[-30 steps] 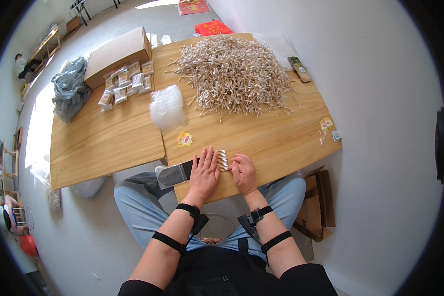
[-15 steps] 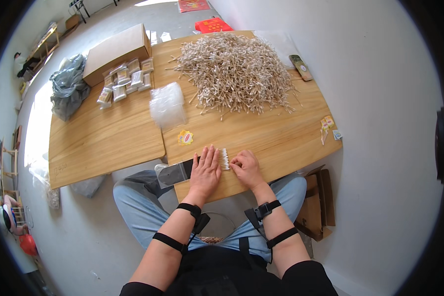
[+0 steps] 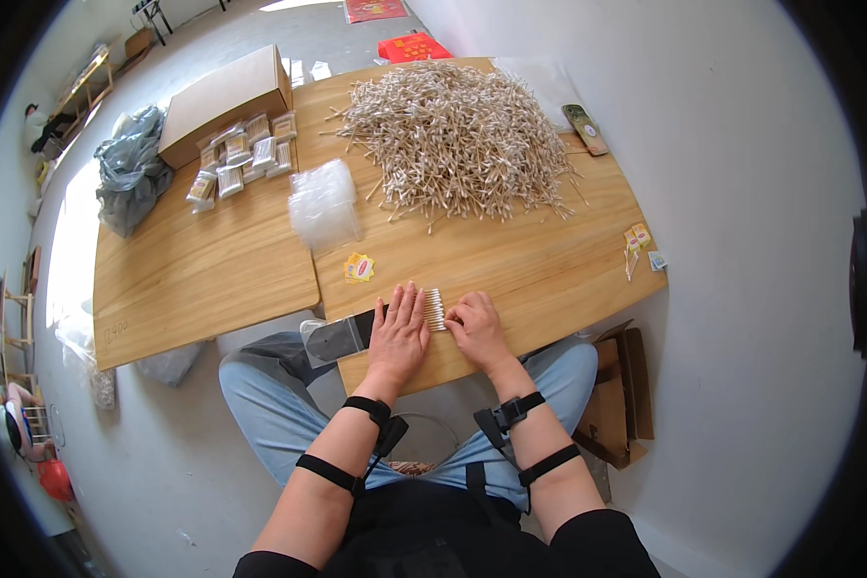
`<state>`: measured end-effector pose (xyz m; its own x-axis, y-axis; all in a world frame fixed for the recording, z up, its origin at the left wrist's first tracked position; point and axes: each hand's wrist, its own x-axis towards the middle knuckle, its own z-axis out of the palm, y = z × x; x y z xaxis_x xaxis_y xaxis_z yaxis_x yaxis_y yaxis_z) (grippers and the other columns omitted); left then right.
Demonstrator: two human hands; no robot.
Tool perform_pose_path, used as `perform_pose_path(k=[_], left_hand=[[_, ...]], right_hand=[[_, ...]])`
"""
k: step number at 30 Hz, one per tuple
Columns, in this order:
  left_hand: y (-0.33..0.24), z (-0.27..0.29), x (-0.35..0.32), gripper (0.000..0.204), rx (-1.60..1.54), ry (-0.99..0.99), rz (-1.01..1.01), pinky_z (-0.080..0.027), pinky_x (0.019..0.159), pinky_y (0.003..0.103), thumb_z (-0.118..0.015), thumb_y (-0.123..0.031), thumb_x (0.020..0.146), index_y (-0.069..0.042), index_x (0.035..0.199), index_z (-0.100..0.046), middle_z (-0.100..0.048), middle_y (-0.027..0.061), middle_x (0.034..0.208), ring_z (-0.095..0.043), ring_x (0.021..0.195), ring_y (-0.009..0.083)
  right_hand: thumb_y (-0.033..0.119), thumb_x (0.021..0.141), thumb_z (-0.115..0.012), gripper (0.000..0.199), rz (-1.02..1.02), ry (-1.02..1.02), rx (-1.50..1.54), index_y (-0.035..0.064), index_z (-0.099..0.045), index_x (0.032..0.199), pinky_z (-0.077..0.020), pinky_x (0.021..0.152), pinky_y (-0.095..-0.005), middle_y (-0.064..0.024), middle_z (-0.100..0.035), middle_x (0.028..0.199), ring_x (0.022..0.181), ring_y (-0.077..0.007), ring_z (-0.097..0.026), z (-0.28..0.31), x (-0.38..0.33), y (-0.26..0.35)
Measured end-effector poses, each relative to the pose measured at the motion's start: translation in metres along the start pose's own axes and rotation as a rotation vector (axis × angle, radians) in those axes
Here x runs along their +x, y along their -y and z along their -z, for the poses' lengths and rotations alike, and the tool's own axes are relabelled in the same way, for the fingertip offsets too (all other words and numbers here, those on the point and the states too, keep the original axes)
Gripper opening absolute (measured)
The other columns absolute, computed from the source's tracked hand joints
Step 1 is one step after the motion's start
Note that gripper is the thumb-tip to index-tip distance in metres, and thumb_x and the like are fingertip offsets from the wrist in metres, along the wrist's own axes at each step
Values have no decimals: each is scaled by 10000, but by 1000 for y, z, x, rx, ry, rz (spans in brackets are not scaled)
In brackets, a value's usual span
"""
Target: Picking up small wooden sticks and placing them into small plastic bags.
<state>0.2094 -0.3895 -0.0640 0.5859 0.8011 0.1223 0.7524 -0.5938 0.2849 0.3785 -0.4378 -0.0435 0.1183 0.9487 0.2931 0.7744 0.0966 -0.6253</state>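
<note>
My left hand (image 3: 401, 326) lies flat, fingers stretched out, over a black flat piece (image 3: 358, 326) and one end of a row of cotton swabs (image 3: 434, 310). White swab tips stick out side by side past its forefinger edge. A clear plastic bag (image 3: 320, 345) surrounds the black piece and reaches over the table's near edge. Just right of the swab tips, my right hand (image 3: 478, 329) is closed, thumb and fingers pinched together at the row's end. Whatever is between those fingertips is too small to see. Beyond both hands rises a big heap of loose cotton swabs (image 3: 458, 140).
Left of the heap lie a stack of clear bags (image 3: 324, 204) and several filled swab packs (image 3: 236, 154) before a cardboard box (image 3: 223, 104). Small yellow cards (image 3: 359, 268) sit nearer. A grey plastic bag (image 3: 133, 171) is far left. An open carton (image 3: 618, 395) stands below the right edge.
The whole view has shifted very slightly. My left hand stays flat on the row, and my right hand stays pinched beside the swab tips.
</note>
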Motion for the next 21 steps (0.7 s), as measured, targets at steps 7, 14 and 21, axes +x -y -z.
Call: perform_pose_path(k=[7,14,21], left_hand=[[1,-1,0,578,-1,-8,-4,-154,1191,486,-467,-309,951,-102,1482,-369,-325,89,1558,-261,1459,245],[1,-2,0,584,-4,0,-1,-153,1191,489,-472,-309,948,-105,1484,-366,-315,87,1563,-253,1462,243],[2,-4,-1,587,-12,-11,-2,-156,1189,495,-480,-302,946,-105,1486,-361,-318,91,1561,-258,1460,247]], right_hand=[[75,749,-695,84,23,-35,-24,70,-612,764,-449,831,-400,-94,-550,876,935,-306,-517,-3,-2,2],[75,760,-678,68,6,-52,15,70,-611,764,-444,837,-416,-103,-547,879,946,-318,-515,-4,-3,0],[81,765,-683,60,-6,-32,32,69,-625,772,-443,832,-406,-96,-545,873,938,-309,-515,-4,-4,-2]])
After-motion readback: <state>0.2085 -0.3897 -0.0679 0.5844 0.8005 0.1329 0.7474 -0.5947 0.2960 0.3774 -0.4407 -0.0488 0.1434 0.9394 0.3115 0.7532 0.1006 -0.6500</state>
